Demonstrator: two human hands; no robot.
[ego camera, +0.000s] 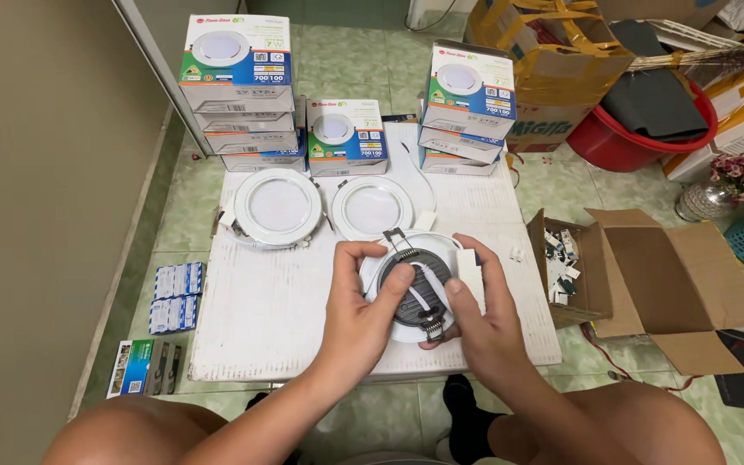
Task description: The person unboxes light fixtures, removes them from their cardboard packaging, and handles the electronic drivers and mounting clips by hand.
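Both hands hold one round ceiling lamp face-down, just above the near edge of the white worktop. Its dark grey back faces up, w/ a white wire looping across it and a spring clip at the top and bottom. Left hand: fingers clamped on the lamp's left rim, thumb pressing on the dark back. Right hand: fingers closed round the right rim, thumb on the back near the lower clip. A small white box-shaped driver sits at the lamp's right side, touching the right hand's fingers.

Further back on the worktop, 2 more white round lamps lie face-up side by side: one at left, one in the middle, well apart from the hands. Behind them, 3 lots of lamp boxes: a stack at left, a single box in the centre, a stack at right.

On the tiled floor: open cardboard box w/ small white parts at right, red bucket beyond it, a few small packets at left of the worktop.
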